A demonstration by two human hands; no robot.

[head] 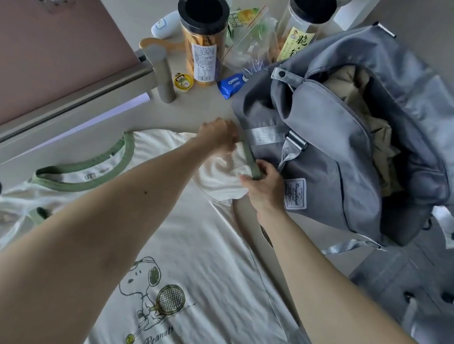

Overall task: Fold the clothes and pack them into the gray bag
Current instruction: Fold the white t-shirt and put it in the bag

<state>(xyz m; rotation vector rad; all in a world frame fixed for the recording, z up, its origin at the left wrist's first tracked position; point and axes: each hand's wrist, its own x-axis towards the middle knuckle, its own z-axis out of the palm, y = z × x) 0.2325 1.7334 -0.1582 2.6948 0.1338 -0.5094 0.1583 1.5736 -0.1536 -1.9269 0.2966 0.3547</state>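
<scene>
A white T-shirt (209, 254) with green collar trim and a cartoon dog print lies front up on the table. Its right sleeve, edged in green, is bunched beside the gray bag (337, 152). My left hand (217, 135) grips the far end of that sleeve's green cuff. My right hand (263, 186) pinches the near end of the cuff together with white sleeve fabric. The gray bag stands open at the right, with olive-coloured clothing (369, 122) inside it.
Behind the shirt stand two clear snack jars with black lids (203, 33) (303, 24), a plastic bag of snacks (252, 42), a blue cookie pack (230, 85) and a small yellow cup (183, 81). A pink board (49, 52) with a grey post lines the left edge.
</scene>
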